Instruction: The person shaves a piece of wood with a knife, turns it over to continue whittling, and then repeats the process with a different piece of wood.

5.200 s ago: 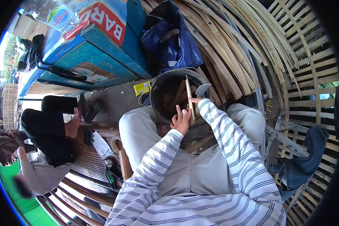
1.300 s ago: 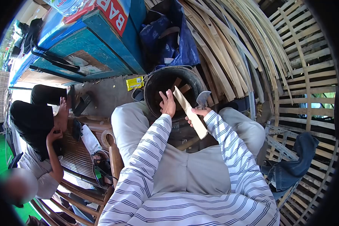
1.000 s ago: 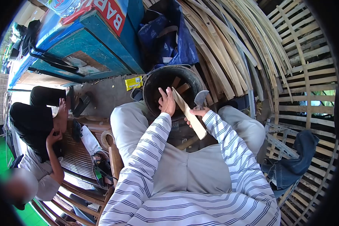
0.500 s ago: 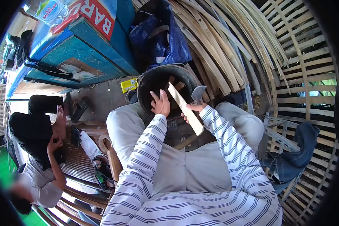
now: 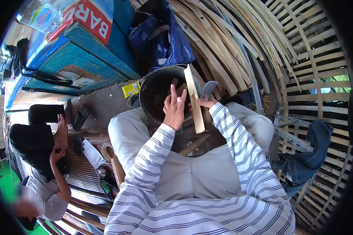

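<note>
Landmark: black bucket (image 5: 153,84). Its mouth is mostly blocked by the left hand (image 5: 173,107), bamboo slat (image 5: 193,98) and loose wood pieces inside. Behind the bucket: blue bag (image 5: 161,35) and stacked bamboo strips (image 5: 239,43), no gap. Bucket's right: cleaver blade (image 5: 209,88) and right hand (image 5: 203,103) crowd the rim. Bucket's left: bare concrete floor (image 5: 106,103), passable, only a yellow packet (image 5: 130,89) there. Near side closed by both knees

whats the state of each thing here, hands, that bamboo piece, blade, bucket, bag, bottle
left hand: open, fingers spread, beside the bamboo slat
right hand: shut on the blade
bamboo slat: nearly upright, over the bucket rim
blade: raised behind the slat
bucket: upright, bamboo pieces inside
blue bag: slumped open against the bamboo strips
water bottle: lying on its side
</note>
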{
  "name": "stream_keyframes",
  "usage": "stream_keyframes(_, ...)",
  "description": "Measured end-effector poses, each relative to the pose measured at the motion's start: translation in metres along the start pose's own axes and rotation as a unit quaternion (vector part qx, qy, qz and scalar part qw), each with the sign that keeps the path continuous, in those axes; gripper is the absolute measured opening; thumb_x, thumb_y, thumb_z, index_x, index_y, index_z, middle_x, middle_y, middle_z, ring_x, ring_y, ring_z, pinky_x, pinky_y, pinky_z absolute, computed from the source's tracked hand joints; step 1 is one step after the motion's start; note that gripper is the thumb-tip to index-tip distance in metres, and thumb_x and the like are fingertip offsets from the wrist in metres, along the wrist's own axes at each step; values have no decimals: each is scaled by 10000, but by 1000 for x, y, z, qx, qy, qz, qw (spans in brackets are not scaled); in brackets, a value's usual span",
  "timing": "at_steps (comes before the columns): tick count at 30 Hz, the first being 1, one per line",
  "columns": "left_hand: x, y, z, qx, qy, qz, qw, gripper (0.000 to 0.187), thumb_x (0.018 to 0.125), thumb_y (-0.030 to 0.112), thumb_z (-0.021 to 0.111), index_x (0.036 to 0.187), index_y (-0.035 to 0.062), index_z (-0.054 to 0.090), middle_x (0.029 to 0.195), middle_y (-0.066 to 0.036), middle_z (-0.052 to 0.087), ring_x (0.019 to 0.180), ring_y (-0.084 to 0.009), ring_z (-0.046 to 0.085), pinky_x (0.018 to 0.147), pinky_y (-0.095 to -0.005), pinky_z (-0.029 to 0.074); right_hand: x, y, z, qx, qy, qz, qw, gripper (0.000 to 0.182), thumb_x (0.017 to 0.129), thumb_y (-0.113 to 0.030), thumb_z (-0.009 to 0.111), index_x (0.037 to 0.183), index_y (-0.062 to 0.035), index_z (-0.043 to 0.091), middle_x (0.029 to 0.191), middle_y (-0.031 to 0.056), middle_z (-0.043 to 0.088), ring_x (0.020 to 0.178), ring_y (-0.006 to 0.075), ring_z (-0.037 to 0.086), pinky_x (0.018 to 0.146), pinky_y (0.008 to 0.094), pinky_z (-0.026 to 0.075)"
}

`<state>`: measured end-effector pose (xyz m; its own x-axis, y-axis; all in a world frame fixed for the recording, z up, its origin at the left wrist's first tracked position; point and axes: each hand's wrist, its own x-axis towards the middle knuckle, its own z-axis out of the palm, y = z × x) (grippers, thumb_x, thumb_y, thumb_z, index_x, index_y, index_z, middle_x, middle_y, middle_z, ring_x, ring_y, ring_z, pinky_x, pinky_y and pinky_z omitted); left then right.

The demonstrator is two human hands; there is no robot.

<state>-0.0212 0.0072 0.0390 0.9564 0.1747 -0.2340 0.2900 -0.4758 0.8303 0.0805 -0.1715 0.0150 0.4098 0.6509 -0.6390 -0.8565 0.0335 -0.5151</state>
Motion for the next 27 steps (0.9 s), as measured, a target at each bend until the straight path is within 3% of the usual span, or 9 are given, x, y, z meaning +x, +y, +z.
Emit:
stream_keyframes(5,-15,3,14,23,-20,49,998,761,970,661,-2,1534,283,341,1658,-105,-45,1414,-443,199,1172,-520,91,26,7,-39,-136,131,-122,974,467,718,-231,909,1052,-66,627,906,-19,621,850,99,581,805,257,498)
stream_keyframes(8,-10,13,12,52,-30,58,996,774,947,691,-35,1542,334,307,1649,-140,-80,1430,-454,167,1171,-528,59,31,11,-37,-121,80,-195,970,431,706,-203,917,989,-85,615,841,-49,564,779,84,536,781,255,491)
stream_keyframes(13,-2,1,7,232,-62,18,970,738,957,679,-9,1515,363,359,1650,-138,-69,1443,-448,148,1157,-572,40,12,-9,-12,-158,74,-159,972,405,833,-80,786,1188,-6,606,1108,108,697,1053,199,662,939,313,520)
stream_keyframes(14,-3,-5,5,278,-65,0,958,730,965,669,8,1506,353,384,1652,-130,-58,1441,-453,153,1152,-586,41,6,-6,-18,-49,-23,-167,984,355,871,-71,741,1193,1,612,1127,128,698,1086,220,658,975,331,514)
stream_keyframes(18,-7,4,7,128,43,62,989,735,970,670,54,1539,293,327,1656,-122,-40,1441,-452,168,1157,-571,58,7,-16,-19,-61,27,-124,990,328,863,-71,748,1157,3,625,1107,123,703,1068,236,668,972,345,522)
stream_keyframes(20,-7,3,14,93,-104,64,988,739,960,692,41,1543,321,306,1658,-104,-32,1442,-453,167,1163,-565,68,11,-7,-33,-154,81,-116,978,348,863,-85,750,1168,9,612,1109,131,700,1060,265,673,973,367,527)
stream_keyframes(22,-5,-4,17,247,-83,1,965,713,973,666,36,1534,333,326,1659,-95,-31,1447,-445,166,1161,-578,72,18,-7,-31,-288,148,-118,939,395,865,-116,754,1197,17,587,1115,142,694,1038,312,681,969,403,533)
stream_keyframes(23,1,-11,12,244,-40,-30,968,701,985,640,29,1526,327,347,1659,-97,-17,1450,-430,174,1157,-588,64,13,-3,-32,-132,28,-151,979,421,827,-111,788,1179,21,599,1103,161,695,1018,313,689,941,403,546)
stream_keyframes(27,13,-18,7,63,97,10,993,649,1016,585,114,1540,266,325,1655,-124,27,1421,-430,214,1159,-540,88,4,-9,-21,-82,-18,-82,993,391,823,-48,779,1150,35,581,1074,195,702,990,342,698,919,428,561)
